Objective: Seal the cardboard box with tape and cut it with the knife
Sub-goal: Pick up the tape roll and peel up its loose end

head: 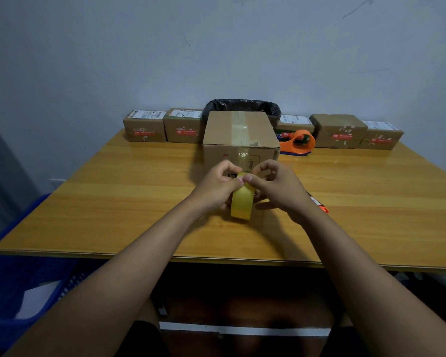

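Note:
A cardboard box (240, 136) stands mid-table, its flaps closed with a strip of clear tape along the top seam. Just in front of it a yellow tape roll (241, 202) stands on edge on the table. My left hand (218, 185) holds the roll's left side, thumb and fingers pinched at its top. My right hand (276, 185) grips the right side, thumb meeting the left fingers at the top of the roll. An orange-tipped knife (321, 204) lies on the table, mostly hidden behind my right wrist.
An orange tape dispenser (298, 141) sits right of the box. Several small labelled parcels (144, 128) line the far table edge, with a black-lined bin (242, 105) behind the box. A blue crate (18, 253) stands on the floor at left.

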